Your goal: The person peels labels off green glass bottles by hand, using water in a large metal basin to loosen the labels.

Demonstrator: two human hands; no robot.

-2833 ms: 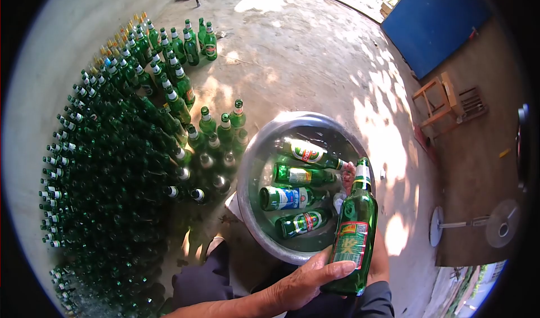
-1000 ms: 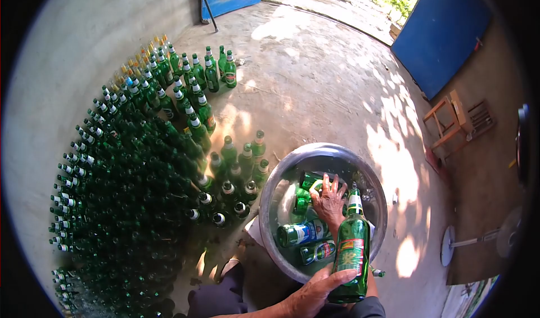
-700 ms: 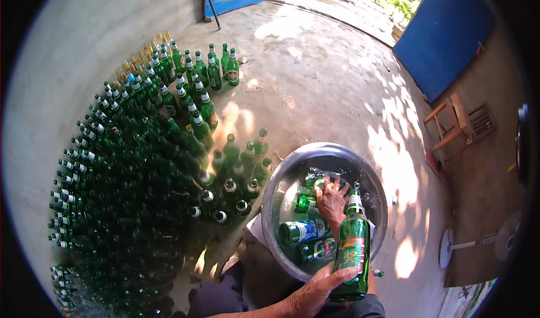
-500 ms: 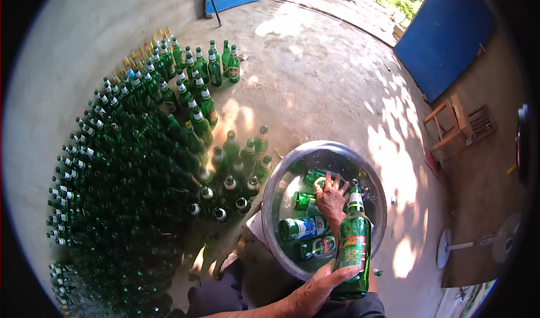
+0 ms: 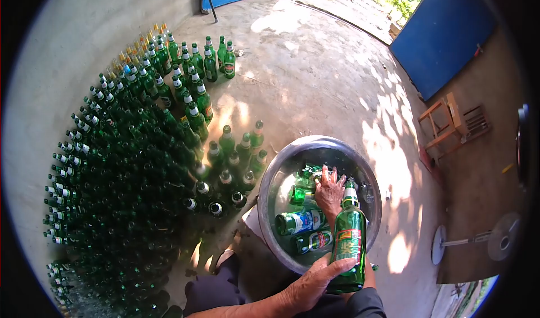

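A sun-dappled concrete floor (image 5: 315, 81) surrounds a metal basin (image 5: 315, 142) of water, with standing bottles (image 5: 124, 188) massed toward its nine o'clock. The left hand (image 5: 318, 278) wraps its fingers around a green bottle (image 5: 349, 233) at five o'clock; the right hand (image 5: 329, 193), fingers spread, is near twelve, above lying bottles (image 5: 304, 221).
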